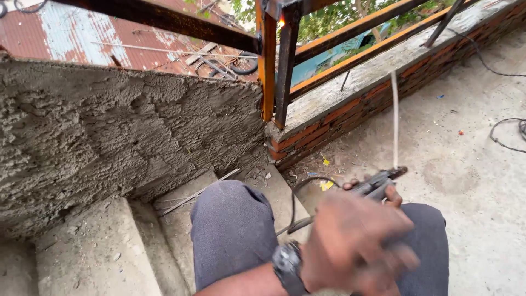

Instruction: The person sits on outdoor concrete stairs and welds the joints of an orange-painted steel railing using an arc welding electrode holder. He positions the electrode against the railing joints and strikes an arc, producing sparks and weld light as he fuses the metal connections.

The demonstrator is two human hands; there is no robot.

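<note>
My left hand (350, 235), blurred and wearing a dark wristwatch (287, 266), lies over the handle end of a dark welding electrode holder (378, 183). My right hand (392, 194) is mostly hidden beneath it; only fingertips show, wrapped around the holder. A thin pale welding rod (395, 120) stands up from the holder's jaw. A black cable (296, 203) loops from the holder over my grey-trousered knees. A small orange glow (282, 21) shows high on the rusty metal railing post (286, 71).
A rough grey plastered wall (109, 126) fills the left. Concrete steps (98, 252) lie below it, with thin rods (200, 192) on one. A brick ledge (350, 109) carries the railing. Black cables (507, 131) lie on the concrete floor at right.
</note>
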